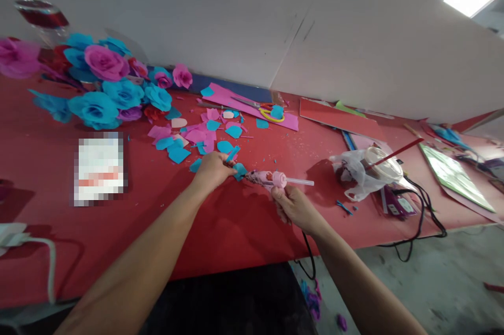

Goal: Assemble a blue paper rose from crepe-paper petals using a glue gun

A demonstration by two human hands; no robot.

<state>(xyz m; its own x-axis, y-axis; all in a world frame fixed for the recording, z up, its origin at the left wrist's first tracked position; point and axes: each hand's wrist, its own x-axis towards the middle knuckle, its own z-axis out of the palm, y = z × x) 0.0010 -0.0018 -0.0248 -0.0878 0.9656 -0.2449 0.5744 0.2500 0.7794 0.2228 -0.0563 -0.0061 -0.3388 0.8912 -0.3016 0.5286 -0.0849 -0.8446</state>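
Observation:
A pink hot glue gun is gripped in my right hand, whose fingers wrap round its handle. From the gun's back end sticks out a clear glue stick. The dark, stained nozzle points left at a blue paper petal; whether they touch I cannot tell. My left hand pinches that petal between closed fingers. A narrow blue paper piece also rises from the same hand. Beyond it lie loose blue petals and pink petals, scattered on the red tabletop.
Blue, pink and red paper flowers bunch at the back left. Yellow-handled scissors rest on a pink sheet. To the right are a plastic bag, a lidded tub and black cables. A white plug sits front left.

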